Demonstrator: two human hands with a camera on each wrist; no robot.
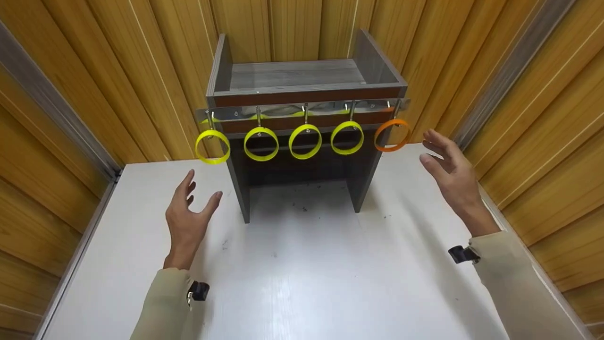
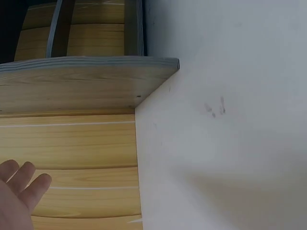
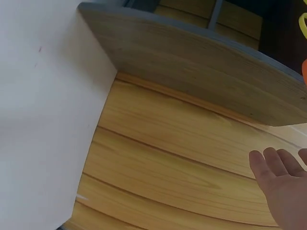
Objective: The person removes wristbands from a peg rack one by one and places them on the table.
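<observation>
Wood-look panels (image 1: 295, 28) around white tabletop (image 1: 292, 269); grey strip (image 1: 512, 73) at right-hand wall corner.

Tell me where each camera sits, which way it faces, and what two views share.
Head: on the head, looking forward and down at a gray shelf unit with five hanging rings; left grip, right grip and sleeved forearms show.
Left wrist: on that wrist, facing the unit's left panel, white surface and wood-look wall; part of the left grip shows.
Right wrist: on that wrist, facing the right panel; part of the right grip shows.
Shared: head and right wrist both show the orange ring.
</observation>
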